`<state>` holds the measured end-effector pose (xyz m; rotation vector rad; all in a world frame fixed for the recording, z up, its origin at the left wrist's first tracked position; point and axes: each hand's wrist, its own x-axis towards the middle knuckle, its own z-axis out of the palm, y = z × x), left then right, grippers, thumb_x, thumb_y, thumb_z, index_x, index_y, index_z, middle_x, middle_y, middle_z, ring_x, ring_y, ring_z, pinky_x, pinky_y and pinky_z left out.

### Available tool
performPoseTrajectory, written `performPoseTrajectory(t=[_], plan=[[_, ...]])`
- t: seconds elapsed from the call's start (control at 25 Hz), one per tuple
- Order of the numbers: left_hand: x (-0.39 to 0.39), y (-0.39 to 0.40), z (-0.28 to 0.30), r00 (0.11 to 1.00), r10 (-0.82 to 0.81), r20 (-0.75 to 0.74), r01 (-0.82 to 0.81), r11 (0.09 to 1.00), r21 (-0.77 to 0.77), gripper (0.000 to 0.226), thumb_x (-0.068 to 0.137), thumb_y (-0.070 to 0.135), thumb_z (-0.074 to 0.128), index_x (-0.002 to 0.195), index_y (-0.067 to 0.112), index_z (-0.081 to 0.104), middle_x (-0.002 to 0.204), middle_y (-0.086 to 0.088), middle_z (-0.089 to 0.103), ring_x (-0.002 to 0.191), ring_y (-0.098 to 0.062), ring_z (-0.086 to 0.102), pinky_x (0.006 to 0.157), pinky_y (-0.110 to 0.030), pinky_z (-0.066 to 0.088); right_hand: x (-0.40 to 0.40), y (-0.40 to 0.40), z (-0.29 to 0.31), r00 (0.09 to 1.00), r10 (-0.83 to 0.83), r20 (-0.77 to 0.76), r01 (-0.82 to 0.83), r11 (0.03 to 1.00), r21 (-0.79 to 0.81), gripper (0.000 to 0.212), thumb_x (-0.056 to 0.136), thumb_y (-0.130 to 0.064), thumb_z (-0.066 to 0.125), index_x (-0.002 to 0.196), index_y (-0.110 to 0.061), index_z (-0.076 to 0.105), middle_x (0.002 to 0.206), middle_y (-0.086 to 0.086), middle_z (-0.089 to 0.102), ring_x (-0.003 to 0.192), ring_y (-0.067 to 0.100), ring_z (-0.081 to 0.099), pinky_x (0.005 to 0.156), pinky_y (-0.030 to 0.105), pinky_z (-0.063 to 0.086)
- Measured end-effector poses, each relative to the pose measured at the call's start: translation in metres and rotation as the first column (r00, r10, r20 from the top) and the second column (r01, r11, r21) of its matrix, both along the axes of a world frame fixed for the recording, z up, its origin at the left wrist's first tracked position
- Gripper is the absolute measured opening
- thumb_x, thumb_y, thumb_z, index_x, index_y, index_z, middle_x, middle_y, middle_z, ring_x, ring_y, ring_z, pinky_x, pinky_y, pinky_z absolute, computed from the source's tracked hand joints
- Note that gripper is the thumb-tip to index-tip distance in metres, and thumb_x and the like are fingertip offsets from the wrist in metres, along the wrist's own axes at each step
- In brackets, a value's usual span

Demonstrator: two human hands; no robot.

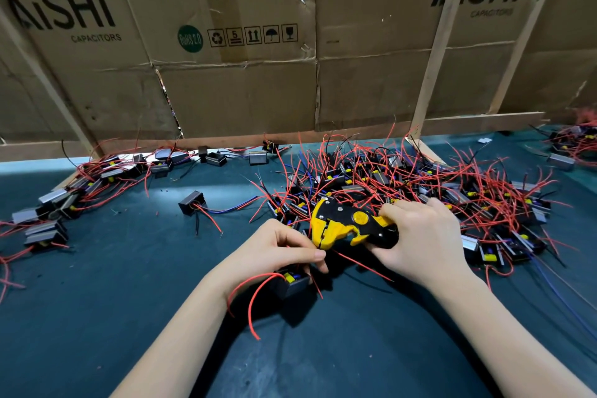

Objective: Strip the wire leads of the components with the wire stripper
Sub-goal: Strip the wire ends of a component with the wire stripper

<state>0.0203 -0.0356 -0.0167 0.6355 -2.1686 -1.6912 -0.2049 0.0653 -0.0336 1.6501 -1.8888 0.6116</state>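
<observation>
My right hand (426,242) grips the handles of a yellow and black wire stripper (345,224), whose jaws point left. My left hand (274,252) pinches a red wire lead right at those jaws. Under that hand hangs a small black component (290,283) with a yellow part inside and red leads looping down toward me. A large tangled pile of like components (403,184) with red, blue and black leads lies just behind both hands.
A row of components (64,200) lies along the left of the dark green mat (129,284), and a single one (193,202) sits in the middle. Cardboard sheets (226,42) on wooden slats wall off the back. Another heap (578,142) is at the far right.
</observation>
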Motion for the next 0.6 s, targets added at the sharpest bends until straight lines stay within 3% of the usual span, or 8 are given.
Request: performPoseTrajectory(t=[0.2,0.4,0.52,0.6], plan=[[0.005,-0.005,-0.001,0.995,0.048,0.082,-0.044,0.998,-0.050,0.009,0.085,0.023,0.074,0.083,0.014,0.073,0.079,-0.002,0.069,0.073,-0.012,0.058,0.069,-0.024,0.045,0.001,-0.001,-0.001,0.988,-0.142,0.065,0.146,0.988,-0.058,0.047,0.044,-0.040,0.094,0.050,-0.014,0.055,0.046,0.003,0.055,0.043,0.029,0.057,0.049,0.024,0.030],[0.012,-0.011,-0.001,0.993,0.088,0.074,-0.082,0.994,-0.075,0.007,0.081,0.012,0.078,0.084,0.014,0.073,0.085,-0.012,0.074,0.076,-0.015,0.065,0.059,-0.019,0.047,-0.013,-0.001,-0.007,0.969,-0.243,0.049,0.246,0.966,-0.078,0.048,0.057,-0.046,0.086,0.084,-0.010,0.067,0.079,0.007,0.063,0.076,0.033,0.060,0.074,0.040,0.036],[0.009,-0.012,-0.005,0.982,0.188,0.035,-0.185,0.979,-0.084,0.006,0.076,0.012,0.082,0.080,0.016,0.078,0.077,-0.007,0.075,0.068,-0.007,0.063,0.059,-0.014,0.045,-0.013,-0.002,-0.008,0.968,-0.236,0.089,0.244,0.964,-0.100,0.048,0.063,-0.052,0.079,0.086,-0.012,0.067,0.081,0.005,0.063,0.079,0.033,0.059,0.076,0.040,0.036],[0.006,-0.011,-0.007,0.970,0.243,0.006,-0.243,0.970,-0.004,0.009,0.072,0.014,0.083,0.079,0.016,0.080,0.073,-0.005,0.074,0.060,-0.004,0.057,0.054,-0.012,0.039,-0.011,-0.002,-0.007,0.972,-0.207,0.111,0.221,0.967,-0.131,0.048,0.064,-0.054,0.069,0.088,-0.013,0.068,0.081,0.004,0.063,0.080,0.032,0.060,0.077,0.040,0.035]])
